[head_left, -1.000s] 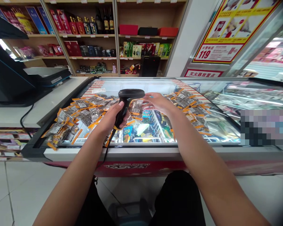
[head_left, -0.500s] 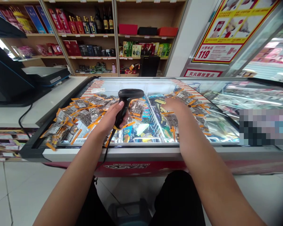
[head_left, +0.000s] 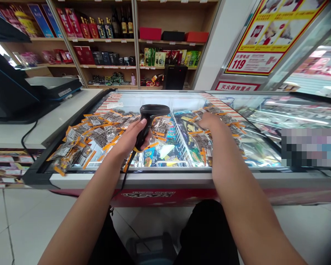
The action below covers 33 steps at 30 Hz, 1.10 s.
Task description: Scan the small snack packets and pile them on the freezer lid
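A black barcode scanner (head_left: 154, 109) stands upright in my left hand (head_left: 134, 137), whose fingers wrap round its handle. Its cable runs down over the freezer's front edge. Clear snack packets with orange ends (head_left: 98, 136) lie in a heap on the freezer's glass top, left of the scanner. My right hand (head_left: 209, 120) is over a second heap of the same snack packets (head_left: 202, 141) on the right. Its fingers are mostly hidden, so whether they grip a packet is unclear. Blue and yellow bags (head_left: 154, 156) show through the glass between the heaps.
The chest freezer (head_left: 165, 180) spans the view before my knees. At left, a counter (head_left: 68, 106) carries a dark machine (head_left: 11, 84) with a cable. Shelves (head_left: 102, 40) of bottles and boxes stand behind. A stool (head_left: 151, 248) is low between my legs.
My right hand has shifted a little to the right over the right-hand heap. My left hand and the scanner stay almost where they were.
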Each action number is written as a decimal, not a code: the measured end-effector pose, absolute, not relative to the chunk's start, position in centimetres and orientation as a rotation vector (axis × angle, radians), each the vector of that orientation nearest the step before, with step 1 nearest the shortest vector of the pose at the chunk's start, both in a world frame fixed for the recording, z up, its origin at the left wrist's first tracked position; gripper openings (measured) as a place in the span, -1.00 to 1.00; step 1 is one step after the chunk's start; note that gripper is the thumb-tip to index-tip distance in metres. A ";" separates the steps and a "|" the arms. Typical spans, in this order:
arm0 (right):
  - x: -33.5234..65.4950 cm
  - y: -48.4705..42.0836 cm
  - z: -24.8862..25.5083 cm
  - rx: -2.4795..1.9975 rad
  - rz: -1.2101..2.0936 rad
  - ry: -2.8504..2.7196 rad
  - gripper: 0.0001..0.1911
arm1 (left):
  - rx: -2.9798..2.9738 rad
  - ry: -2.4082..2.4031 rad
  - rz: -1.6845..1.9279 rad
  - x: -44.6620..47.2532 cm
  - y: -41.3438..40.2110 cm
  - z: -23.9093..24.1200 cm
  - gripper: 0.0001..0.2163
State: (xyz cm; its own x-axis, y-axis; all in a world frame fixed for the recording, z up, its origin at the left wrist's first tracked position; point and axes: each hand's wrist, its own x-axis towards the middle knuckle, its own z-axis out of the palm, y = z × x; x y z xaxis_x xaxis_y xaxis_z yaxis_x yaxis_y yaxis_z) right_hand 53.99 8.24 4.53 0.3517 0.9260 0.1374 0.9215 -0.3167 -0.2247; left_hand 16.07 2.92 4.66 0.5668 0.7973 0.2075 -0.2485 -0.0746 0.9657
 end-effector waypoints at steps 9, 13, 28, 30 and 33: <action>51.9 7.4 6.5 -2.493 0.235 -1.659 -0.57 | 1.401 0.515 0.915 16.1 2.9 4.7 -0.43; 50.5 6.6 7.2 -2.203 0.326 -1.374 -0.66 | 1.425 0.484 0.898 16.0 2.9 4.6 -0.44; 44.7 5.6 7.9 -1.381 0.943 -1.238 -0.51 | 1.521 0.421 0.641 16.0 2.3 4.5 -0.44; 44.4 5.6 7.8 -1.381 0.958 -1.243 -0.48 | 1.514 0.428 0.639 15.9 2.3 4.4 -0.46; 44.4 5.9 7.7 -1.424 0.938 -1.208 -0.46 | 1.501 0.429 0.635 16.0 2.3 4.5 -0.47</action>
State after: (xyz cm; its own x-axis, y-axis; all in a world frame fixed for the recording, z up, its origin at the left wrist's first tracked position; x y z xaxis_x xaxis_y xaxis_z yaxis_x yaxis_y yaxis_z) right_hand 44.36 5.87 7.68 0.1985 0.9791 0.0448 0.1995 0.0044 -0.9799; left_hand 15.97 2.35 4.46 0.7696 0.6271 0.1206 -0.1213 -0.0418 0.9917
